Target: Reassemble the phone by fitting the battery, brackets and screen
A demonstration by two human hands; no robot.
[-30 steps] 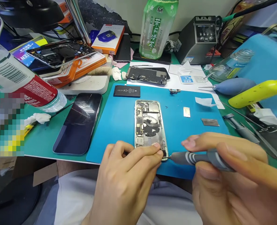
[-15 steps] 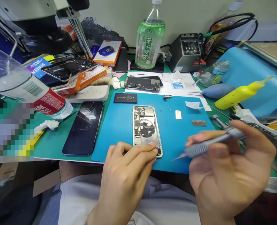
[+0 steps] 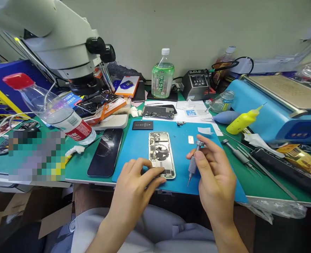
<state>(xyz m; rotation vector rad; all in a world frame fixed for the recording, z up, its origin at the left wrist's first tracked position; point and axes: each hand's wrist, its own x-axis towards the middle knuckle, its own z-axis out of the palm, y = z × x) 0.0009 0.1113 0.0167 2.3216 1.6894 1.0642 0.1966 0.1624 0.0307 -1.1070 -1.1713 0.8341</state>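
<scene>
An opened phone body (image 3: 161, 153) with its circuit boards showing lies on a blue work mat (image 3: 180, 154). My left hand (image 3: 136, 182) rests its fingertips on the phone's near end and holds nothing. My right hand (image 3: 213, 174) grips a grey precision screwdriver (image 3: 193, 162) almost upright, tip down over the mat just right of the phone and clear of it. On the mat lie a small black battery (image 3: 143, 125) and small metal plates (image 3: 190, 139).
A dark phone screen (image 3: 105, 151) lies left of the mat. A microscope (image 3: 65, 45) looms at the back left beside a tilted plastic bottle (image 3: 55, 110). A green bottle (image 3: 162, 75), soldering station (image 3: 196, 84), yellow squeeze bottle (image 3: 242, 120) and blue machine (image 3: 276, 109) stand behind and right.
My right hand has pulled the screwdriver away from the phone's near corner and turned it upright. The camera has tilted up and back, showing the whole bench. My left hand stays on the phone.
</scene>
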